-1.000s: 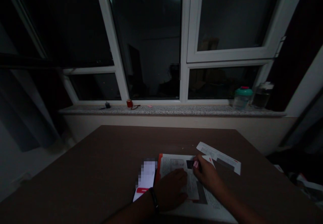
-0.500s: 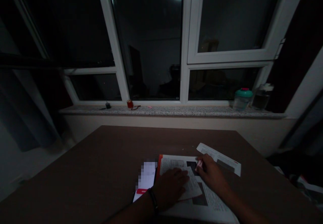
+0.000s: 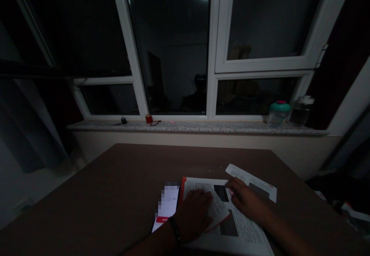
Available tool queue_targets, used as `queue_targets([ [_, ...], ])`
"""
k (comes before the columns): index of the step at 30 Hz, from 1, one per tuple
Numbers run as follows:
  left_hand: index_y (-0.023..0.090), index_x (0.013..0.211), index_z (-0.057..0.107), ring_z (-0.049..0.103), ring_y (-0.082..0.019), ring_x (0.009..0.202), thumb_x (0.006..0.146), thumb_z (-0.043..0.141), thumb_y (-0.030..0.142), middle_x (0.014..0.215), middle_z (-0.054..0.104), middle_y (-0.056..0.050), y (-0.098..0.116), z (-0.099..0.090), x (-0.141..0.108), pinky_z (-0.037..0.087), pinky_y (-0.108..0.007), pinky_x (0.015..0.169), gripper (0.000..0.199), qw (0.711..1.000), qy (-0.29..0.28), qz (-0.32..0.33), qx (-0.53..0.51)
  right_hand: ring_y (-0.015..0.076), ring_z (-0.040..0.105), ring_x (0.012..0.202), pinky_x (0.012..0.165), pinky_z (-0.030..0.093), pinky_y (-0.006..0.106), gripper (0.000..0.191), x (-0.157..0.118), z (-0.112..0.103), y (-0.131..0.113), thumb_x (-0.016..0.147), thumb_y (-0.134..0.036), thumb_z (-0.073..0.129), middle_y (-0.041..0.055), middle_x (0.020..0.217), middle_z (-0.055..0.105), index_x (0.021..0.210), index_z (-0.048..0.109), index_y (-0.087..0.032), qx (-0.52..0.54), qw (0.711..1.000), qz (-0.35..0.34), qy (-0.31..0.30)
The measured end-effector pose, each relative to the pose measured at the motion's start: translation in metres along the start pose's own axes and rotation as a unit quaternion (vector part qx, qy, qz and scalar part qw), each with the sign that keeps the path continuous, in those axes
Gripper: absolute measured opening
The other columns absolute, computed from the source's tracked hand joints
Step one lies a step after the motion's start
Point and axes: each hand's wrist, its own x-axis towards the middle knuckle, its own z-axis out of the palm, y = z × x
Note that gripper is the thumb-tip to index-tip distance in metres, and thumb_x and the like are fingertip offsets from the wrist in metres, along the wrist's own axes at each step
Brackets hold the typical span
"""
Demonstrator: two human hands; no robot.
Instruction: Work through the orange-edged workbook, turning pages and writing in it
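Observation:
A printed sheet or booklet [image 3: 245, 233] with an orange left edge lies on the brown table. My left hand [image 3: 195, 213], a dark band at its wrist, rests with fingers spread on a smaller printed piece [image 3: 218, 209] on top of it. At the sheet's upper right is my right hand [image 3: 241, 194], its fingers curled around a small pinkish thing that is mostly hidden. A cut strip of printed paper [image 3: 254, 181] lies just beyond my right hand. Beside my left hand is a lit phone or tablet [image 3: 169, 202] with a red item [image 3: 162, 219] over its lower part.
The brown table [image 3: 130, 171] reaches to a wall below the window. On the stone sill [image 3: 202, 127] stand a dark small bottle [image 3: 123, 120], a red container [image 3: 148, 118], a teal-lidded jar [image 3: 279, 113] and a clear bottle [image 3: 300, 111].
My right hand has turned slightly, and the pink thing shows less. My left hand has shifted a little left, with the smaller printed piece slightly turned under it.

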Motion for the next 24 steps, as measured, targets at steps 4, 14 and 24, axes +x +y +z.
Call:
queue_targets([
  [4,0.021,0.143,0.036,0.033,-0.030,0.132,0.093,0.056,0.034,0.148,0.039,-0.006,0.001,-0.002,0.000,0.028,-0.047,0.109,0.055,1.000,-0.008,-0.005,-0.005,0.0215,0.057,0.095,0.084,0.045,0.034,0.026,-0.001,-0.011,-0.003,0.084,-0.009,0.040,0.0064,0.098,0.060,0.096,0.060,-0.021,-0.033,0.999,-0.004,-0.035],
  [14,0.020,0.142,0.038,0.035,-0.031,0.130,0.089,0.062,0.042,0.148,0.040,-0.007,0.003,-0.003,0.000,0.027,-0.048,0.109,0.062,1.000,-0.006,-0.018,-0.013,0.0241,0.054,0.095,0.084,0.043,0.039,0.013,-0.004,-0.002,-0.025,0.092,-0.025,0.050,0.0055,0.093,0.059,0.084,0.060,-0.021,-0.110,0.993,-0.037,-0.016],
  [24,0.019,0.142,0.038,0.033,-0.031,0.134,0.088,0.062,0.039,0.149,0.037,-0.009,0.002,-0.002,0.001,0.025,-0.048,0.110,0.063,0.999,-0.003,-0.005,-0.033,0.0246,0.054,0.095,0.087,0.042,0.042,0.007,-0.007,0.006,-0.032,0.087,-0.019,0.053,0.0046,0.093,0.059,0.083,0.058,-0.021,-0.088,0.995,-0.045,-0.014],
])
